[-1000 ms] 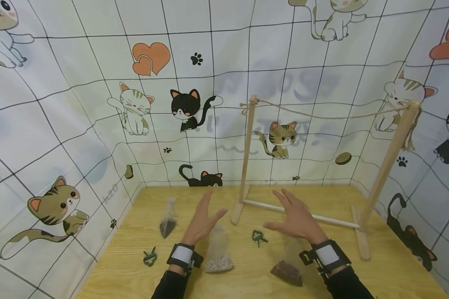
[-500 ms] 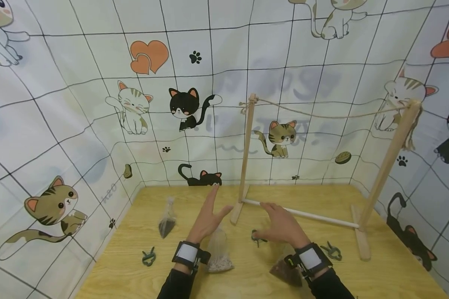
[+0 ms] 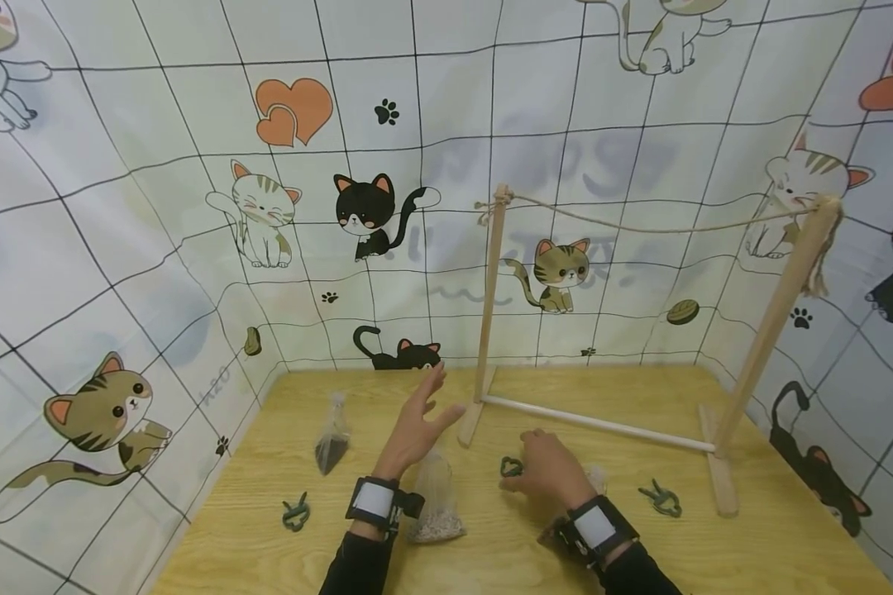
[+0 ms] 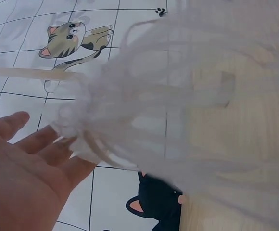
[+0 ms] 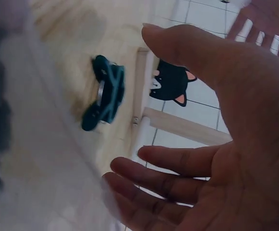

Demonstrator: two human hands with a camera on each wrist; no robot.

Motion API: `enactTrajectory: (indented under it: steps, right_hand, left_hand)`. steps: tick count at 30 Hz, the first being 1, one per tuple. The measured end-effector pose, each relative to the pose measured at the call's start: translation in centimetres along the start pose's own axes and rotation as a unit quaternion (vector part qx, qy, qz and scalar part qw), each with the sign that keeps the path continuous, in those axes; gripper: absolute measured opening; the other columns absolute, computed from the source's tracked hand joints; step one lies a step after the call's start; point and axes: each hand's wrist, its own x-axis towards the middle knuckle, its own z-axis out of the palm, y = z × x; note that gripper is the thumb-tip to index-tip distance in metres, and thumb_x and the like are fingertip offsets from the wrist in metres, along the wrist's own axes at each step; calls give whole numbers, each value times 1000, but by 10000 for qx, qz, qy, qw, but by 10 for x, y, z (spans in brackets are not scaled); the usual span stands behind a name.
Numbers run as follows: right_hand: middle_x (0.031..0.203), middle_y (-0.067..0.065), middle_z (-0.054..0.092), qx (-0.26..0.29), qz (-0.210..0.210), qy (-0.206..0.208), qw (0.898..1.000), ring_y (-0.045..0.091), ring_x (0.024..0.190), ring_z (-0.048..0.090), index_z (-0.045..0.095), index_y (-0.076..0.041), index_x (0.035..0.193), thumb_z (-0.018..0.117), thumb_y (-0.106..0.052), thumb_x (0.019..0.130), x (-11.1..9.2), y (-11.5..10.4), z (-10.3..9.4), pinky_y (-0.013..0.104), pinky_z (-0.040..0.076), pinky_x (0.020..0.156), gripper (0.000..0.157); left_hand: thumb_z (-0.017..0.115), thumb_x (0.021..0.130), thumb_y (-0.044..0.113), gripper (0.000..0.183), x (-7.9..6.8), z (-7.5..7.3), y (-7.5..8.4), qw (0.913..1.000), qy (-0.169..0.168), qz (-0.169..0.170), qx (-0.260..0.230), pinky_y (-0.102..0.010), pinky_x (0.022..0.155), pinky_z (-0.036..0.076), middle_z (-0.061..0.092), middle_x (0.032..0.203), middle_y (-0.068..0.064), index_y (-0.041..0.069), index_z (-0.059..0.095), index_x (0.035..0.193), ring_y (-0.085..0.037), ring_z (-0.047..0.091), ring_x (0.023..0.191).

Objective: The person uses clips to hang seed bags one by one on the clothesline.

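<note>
My right hand (image 3: 551, 471) reaches down beside a dark green spring clip (image 3: 511, 468) on the wooden table. In the right wrist view the thumb and fingers stand apart, with the clip (image 5: 106, 94) lying beyond the fingertips. My left hand (image 3: 414, 431) hovers with fingers spread and holds nothing. Just below it stands a clear plastic bag (image 3: 437, 508) of whitish granules; its blurred clear film (image 4: 144, 96) fills much of the left wrist view. Another clear bag (image 3: 597, 477), with brown contents, is mostly hidden under my right hand and wrist.
A wooden stand (image 3: 493, 297) with a sagging rope (image 3: 640, 227) and a white lower bar (image 3: 603, 421) occupies the back right. More green clips lie at the left (image 3: 296, 512) and right (image 3: 662, 500). A bag of dark grains (image 3: 332, 446) sits at the back left.
My right hand has moved left and down to the middle clip, uncovering the clip at the right. My left hand has shifted slightly right.
</note>
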Motion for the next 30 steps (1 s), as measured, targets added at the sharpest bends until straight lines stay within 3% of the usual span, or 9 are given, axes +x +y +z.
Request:
enactTrajectory:
  steps: [5,7,10,15,22,26,30]
  right_hand:
    - [94,16,64,61,105,-40,9999,29,81,61,67,6,99,85,-50,67,3,-1,4,41,56,68,67]
    - [78,7,57,150,151,-63,9998,21,66,54,63,-1,82,85,-48,67,5,-1,6,33,49,55,53]
    - [66,0,43,289,229,-80,9993,15,56,42,52,-9,66,85,-43,69,7,-1,8,26,35,47,48]
    - [65,-2,39,247,190,-44,9995,15,56,38,46,-12,58,85,-34,70,9,0,11,26,31,48,47]
    - [49,-12,19,337,-43,178,9993,6,44,20,32,-18,48,78,-12,68,9,6,13,22,17,41,50]
    - [47,-13,17,385,4,95,9992,4,42,17,30,-20,49,73,-8,65,9,8,13,21,13,40,47]
    - [51,-10,24,448,197,-12,9988,7,44,23,33,-18,53,77,-12,64,9,7,13,22,19,40,45]
  left_hand:
    - [66,94,38,76,-2,0,4,9990,-228,219,-320,-49,109,37,38,154,-3,36,25,158,-24,40,138]
    - [67,94,36,76,-2,1,7,9985,-288,276,-371,-51,108,38,39,153,-4,33,26,158,-28,41,137]
    - [67,95,29,74,-1,0,13,9978,-318,359,-458,-54,108,37,40,152,-5,27,28,157,-33,42,135]
    - [66,95,19,71,-3,-3,30,9963,-388,358,-678,-58,107,36,41,151,-12,17,31,157,-40,41,134]
    - [66,95,26,72,-7,-10,53,9951,-678,313,-655,-57,107,37,39,153,-14,12,31,157,-40,41,134]
    - [67,94,30,74,-7,-9,50,9956,-663,268,-611,-55,107,38,40,152,-12,13,32,157,-39,42,134]
    - [68,93,30,74,-4,-5,36,9965,-564,257,-568,-54,107,38,41,152,-10,18,32,157,-37,43,134]
